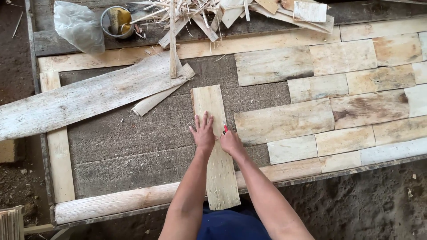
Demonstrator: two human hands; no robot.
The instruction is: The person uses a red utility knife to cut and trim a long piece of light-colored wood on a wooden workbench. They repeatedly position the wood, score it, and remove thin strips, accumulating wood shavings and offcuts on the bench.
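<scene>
Strip (216, 146) was a long pale wood veneer piece, lying lengthwise 12-to-6 across the worktop (133, 146), near end overhanging the front rail (133, 200) at 6 o'clock. Looked thin, light, fibrous; probably bendy along its length and prone to splitting along the grain, edges splintery. Best gripped flat from above or by both long edges, not by one end.

Left hand (203, 133) lay flat on the strip mid-length, fingers spread, pressing it down. Right hand (231, 142) sat at the strip's right edge, closed around a small red-handled cutter (225, 128), tip against that edge.

Worktop: coarse grey matting, rough, so decent friction under the strip. From 1 to 4 o'clock, pale veneer patches (329, 93) were laid edge to edge like tiles. At 10 o'clock a long grey board (89, 100) lay diagonally, with a narrower offcut (153, 102) tucked under its end. Thin stick (173, 44) at 12.

Beyond the far rail: scrap pile (231, 13) at 12, small tin (116, 21) and clear plastic bag (78, 26) at 11. Bare dirt floor (364, 204) all round.
</scene>
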